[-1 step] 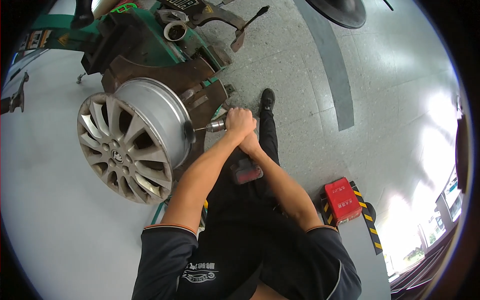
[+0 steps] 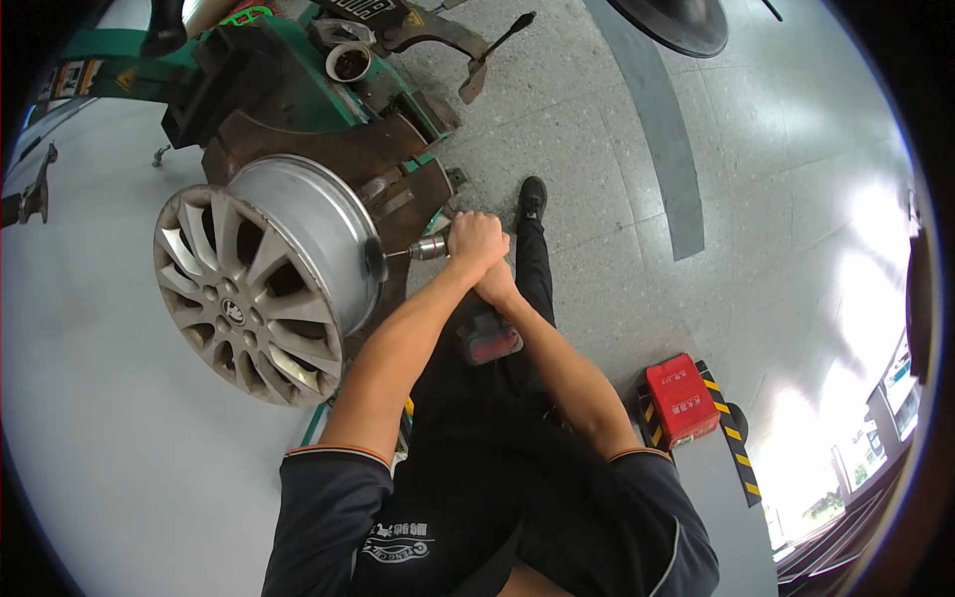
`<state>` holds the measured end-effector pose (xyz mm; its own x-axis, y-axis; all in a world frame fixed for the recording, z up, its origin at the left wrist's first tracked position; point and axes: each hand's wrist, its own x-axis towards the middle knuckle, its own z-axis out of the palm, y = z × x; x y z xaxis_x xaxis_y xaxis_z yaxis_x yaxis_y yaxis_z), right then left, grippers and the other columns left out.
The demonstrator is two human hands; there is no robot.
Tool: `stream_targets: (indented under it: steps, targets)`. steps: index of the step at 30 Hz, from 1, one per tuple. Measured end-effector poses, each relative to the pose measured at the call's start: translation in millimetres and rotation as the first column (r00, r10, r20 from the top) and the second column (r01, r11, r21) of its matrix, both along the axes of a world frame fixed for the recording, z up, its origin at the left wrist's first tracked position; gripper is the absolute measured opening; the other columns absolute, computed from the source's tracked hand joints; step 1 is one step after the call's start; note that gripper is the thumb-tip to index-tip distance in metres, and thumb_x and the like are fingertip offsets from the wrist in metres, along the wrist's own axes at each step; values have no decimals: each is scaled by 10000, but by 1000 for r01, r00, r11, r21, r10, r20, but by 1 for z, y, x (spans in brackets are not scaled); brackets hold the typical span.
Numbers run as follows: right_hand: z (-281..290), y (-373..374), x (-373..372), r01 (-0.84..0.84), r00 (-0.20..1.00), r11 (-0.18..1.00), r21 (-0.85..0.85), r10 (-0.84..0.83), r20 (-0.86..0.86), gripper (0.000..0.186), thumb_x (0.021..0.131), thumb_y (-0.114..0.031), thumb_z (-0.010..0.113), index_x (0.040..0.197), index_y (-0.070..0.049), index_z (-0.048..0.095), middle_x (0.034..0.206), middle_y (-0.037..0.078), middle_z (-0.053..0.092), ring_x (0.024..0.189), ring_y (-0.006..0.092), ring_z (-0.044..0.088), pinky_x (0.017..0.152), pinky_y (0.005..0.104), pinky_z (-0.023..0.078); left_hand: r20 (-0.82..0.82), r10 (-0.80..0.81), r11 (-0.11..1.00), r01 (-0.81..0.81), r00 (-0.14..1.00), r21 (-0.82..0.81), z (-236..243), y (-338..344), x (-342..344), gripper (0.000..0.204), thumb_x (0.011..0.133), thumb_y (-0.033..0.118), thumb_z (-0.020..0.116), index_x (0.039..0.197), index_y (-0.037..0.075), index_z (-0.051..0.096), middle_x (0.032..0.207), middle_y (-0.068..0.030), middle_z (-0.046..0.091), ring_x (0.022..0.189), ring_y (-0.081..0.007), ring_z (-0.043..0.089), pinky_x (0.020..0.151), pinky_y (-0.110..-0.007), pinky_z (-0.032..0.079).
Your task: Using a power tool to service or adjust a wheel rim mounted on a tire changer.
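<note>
A cordless drill (image 2: 428, 247) points left in my two hands, its silver chuck and thin shaft showing. My left hand (image 2: 477, 239) is closed over the back of the drill's body. Below it, my right hand (image 2: 496, 283) wraps round the handle, partly hidden by my left forearm. The red and black battery (image 2: 491, 344) hangs beneath. At the tip of the shaft, a dark round pad (image 2: 376, 260) lies against the inner edge of a silver alloy wheel (image 2: 306, 204). No tire is on the wheel; its spoked face is turned to the left.
A green machine (image 2: 298, 88) with a brown metal clamp plate (image 2: 308, 134) stands behind the wheel. On it sits a white cup (image 2: 348, 63) with dark contents. A red box (image 2: 682, 400) is at right beside black and yellow striped edging (image 2: 731, 435).
</note>
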<state>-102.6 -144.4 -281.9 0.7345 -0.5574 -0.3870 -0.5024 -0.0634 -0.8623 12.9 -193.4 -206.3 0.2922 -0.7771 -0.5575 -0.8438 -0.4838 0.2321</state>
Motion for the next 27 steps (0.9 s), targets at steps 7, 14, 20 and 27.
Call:
stream_targets:
  steps: [7,14,20,27]
  targets:
    - [6,-8,-7,-56,990,994,95,68,-121,393,832,-341,576,1104,-58,596,1057,226,638,1014,393,595,838,448,465,-25,27,999,-26,999,41,-2,0,-6,265,732,289,623,764,42,714,820,-158,694,834,-299,660,815,-402,474]
    - [53,-20,-4,-174,940,923,343,260,-222,424,854,-331,570,1177,-58,562,1143,224,608,1077,401,557,903,434,437,-8,193,981,-193,981,-14,-6,29,-12,298,717,255,591,726,-27,683,778,-227,670,766,-349,661,764,-435,511]
    - [28,-26,6,-41,989,980,196,68,-134,408,827,-351,586,1114,-62,595,1050,226,640,1017,397,590,845,442,465,-6,134,991,-134,991,-25,-9,0,1,293,710,269,606,732,-9,695,784,-209,674,794,-341,655,778,-431,494]
    - [19,-21,2,-193,970,974,121,208,-129,370,878,-305,515,1145,-58,582,1150,217,600,1117,376,531,928,426,409,-15,112,993,-112,994,-30,-8,2,-1,292,698,259,600,738,-13,700,787,-208,676,806,-335,656,797,-429,483]
